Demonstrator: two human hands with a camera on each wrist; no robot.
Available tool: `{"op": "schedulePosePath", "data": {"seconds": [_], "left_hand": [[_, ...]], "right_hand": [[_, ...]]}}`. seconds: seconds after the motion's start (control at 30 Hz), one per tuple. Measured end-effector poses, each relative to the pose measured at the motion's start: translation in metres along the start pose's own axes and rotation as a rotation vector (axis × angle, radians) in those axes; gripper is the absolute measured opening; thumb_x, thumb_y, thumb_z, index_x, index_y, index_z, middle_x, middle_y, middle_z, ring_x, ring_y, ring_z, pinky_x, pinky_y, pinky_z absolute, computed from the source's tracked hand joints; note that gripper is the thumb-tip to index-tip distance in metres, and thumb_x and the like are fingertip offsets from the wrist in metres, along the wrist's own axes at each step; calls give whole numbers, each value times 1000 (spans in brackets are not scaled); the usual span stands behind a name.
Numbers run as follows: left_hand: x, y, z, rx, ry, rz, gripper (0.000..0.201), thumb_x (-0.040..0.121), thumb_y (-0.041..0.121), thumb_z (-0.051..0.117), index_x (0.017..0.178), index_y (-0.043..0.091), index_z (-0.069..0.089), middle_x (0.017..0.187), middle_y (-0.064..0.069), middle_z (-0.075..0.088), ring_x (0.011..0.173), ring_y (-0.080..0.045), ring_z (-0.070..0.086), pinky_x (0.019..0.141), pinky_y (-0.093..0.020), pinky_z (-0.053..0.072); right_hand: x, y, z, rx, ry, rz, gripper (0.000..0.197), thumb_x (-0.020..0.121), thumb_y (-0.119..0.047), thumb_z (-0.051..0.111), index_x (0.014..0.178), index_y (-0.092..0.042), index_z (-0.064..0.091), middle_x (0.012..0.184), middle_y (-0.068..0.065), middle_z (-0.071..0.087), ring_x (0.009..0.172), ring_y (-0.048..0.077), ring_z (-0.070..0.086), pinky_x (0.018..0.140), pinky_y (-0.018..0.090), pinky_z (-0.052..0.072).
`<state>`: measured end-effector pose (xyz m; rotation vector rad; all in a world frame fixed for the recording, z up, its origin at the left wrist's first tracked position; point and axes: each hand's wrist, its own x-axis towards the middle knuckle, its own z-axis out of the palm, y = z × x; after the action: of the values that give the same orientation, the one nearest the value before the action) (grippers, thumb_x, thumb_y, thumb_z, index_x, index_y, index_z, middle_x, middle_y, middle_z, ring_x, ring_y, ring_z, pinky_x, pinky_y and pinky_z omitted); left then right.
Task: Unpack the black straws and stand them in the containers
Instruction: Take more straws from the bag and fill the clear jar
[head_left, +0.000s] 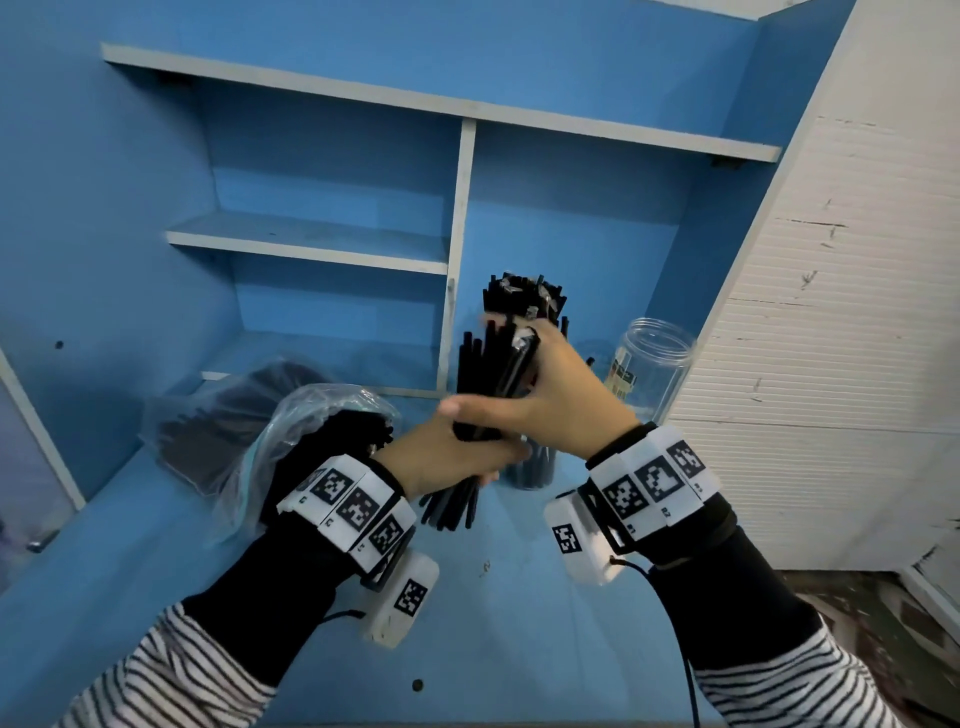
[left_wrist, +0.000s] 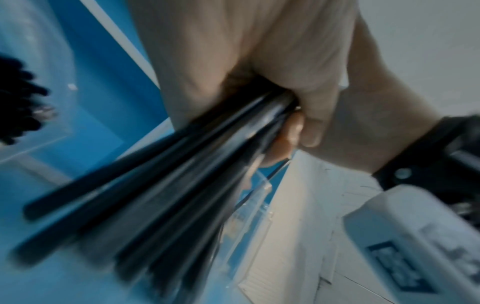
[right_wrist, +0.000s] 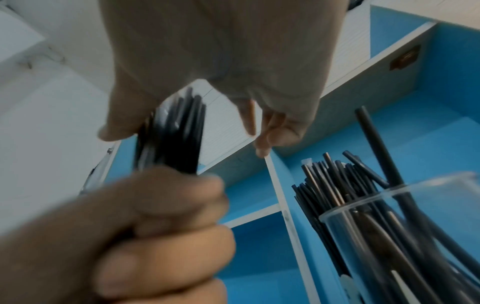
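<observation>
Legible text — little. White wristband on the left wrist: square black-and-white coded markers, each with a small mark below that reads like "C". White wristband on the right wrist: same kind of markers, small marks below them too blurred to read. Label on the empty clear jar at the far right — print too small to make out.
</observation>
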<state>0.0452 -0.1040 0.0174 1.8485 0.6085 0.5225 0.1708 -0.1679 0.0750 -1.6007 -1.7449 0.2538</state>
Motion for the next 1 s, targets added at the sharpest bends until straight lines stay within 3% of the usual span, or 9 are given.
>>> {"op": "schedulePosePath", "data": {"seconds": [0.07, 0.13, 0.2, 0.27, 0.43, 0.57, 0.7, 0.8, 1.0], "left_hand": [[-4, 7, 4, 33, -132, -19, 29, 88, 13, 65, 60, 14, 57, 52, 2, 51, 56, -14, 51, 70, -34, 47], [-4, 8, 8, 46, -198, -12, 35, 87, 9, 65, 54, 17, 57, 50, 3, 51, 53, -11, 50, 69, -32, 46], [0, 10, 12, 17, -156, 45, 19, 84, 4, 67, 66, 9, 64, 52, 6, 56, 53, -9, 53, 64, -29, 48], [6, 14, 17, -78, -44, 149, 7, 78, 6, 72, 80, 4, 67, 64, 2, 67, 63, -12, 65, 64, -29, 54], [32, 7, 23, -91, 315, 307, 74, 63, 29, 89, 120, 30, 41, 116, 1, 55, 107, -4, 56, 87, -14, 46], [58, -15, 26, -77, 369, 216, 106, 49, 54, 84, 134, 43, 22, 143, 9, 31, 132, -5, 31, 108, -26, 27], [79, -34, 29, -4, 291, 119, 118, 55, 49, 88, 146, 35, 13, 145, 12, 30, 137, -9, 31, 113, -30, 26], [91, -39, 28, 26, 281, 68, 110, 56, 49, 88, 144, 33, 24, 137, 14, 46, 127, -8, 45, 110, -36, 38], [100, -44, 27, -30, 266, 45, 98, 47, 52, 86, 132, 37, 40, 121, 18, 58, 112, -3, 57, 100, -38, 49]], "right_hand": [[-3, 3, 1, 29, -139, -83, 49, 74, -38, 80, 111, -9, 66, 97, -4, 64, 95, 3, 58, 91, 20, 46], [-5, 6, 3, 106, -200, -108, 24, 82, -26, 74, 94, -6, 70, 79, 1, 67, 77, 12, 65, 74, 29, 54], [-4, 10, 1, 131, -135, -142, 23, 84, -16, 68, 78, 6, 63, 71, 16, 63, 67, 26, 63, 62, 39, 53], [-1, 9, -8, 127, -52, -142, 19, 83, -8, 66, 73, 6, 59, 69, 17, 62, 65, 24, 61, 59, 35, 53], [11, 0, -53, 206, 224, -137, 14, 84, -5, 65, 77, 7, 61, 69, 15, 62, 63, 12, 60, 58, 22, 50], [28, 2, -90, 219, 413, -113, 17, 82, -7, 64, 76, 8, 58, 57, 1, 52, 47, 5, 47, 47, 15, 38], [41, 10, -104, 174, 469, -86, 28, 78, -11, 63, 77, 14, 50, 59, 9, 45, 50, 14, 43, 47, 22, 37], [49, 19, -103, 169, 446, -46, 30, 76, -12, 62, 79, 15, 48, 64, 19, 43, 53, 17, 41, 47, 24, 35], [64, 42, -88, 141, 348, 70, 31, 75, -12, 63, 71, 13, 45, 64, 13, 40, 54, 19, 37, 50, 30, 33]]}}
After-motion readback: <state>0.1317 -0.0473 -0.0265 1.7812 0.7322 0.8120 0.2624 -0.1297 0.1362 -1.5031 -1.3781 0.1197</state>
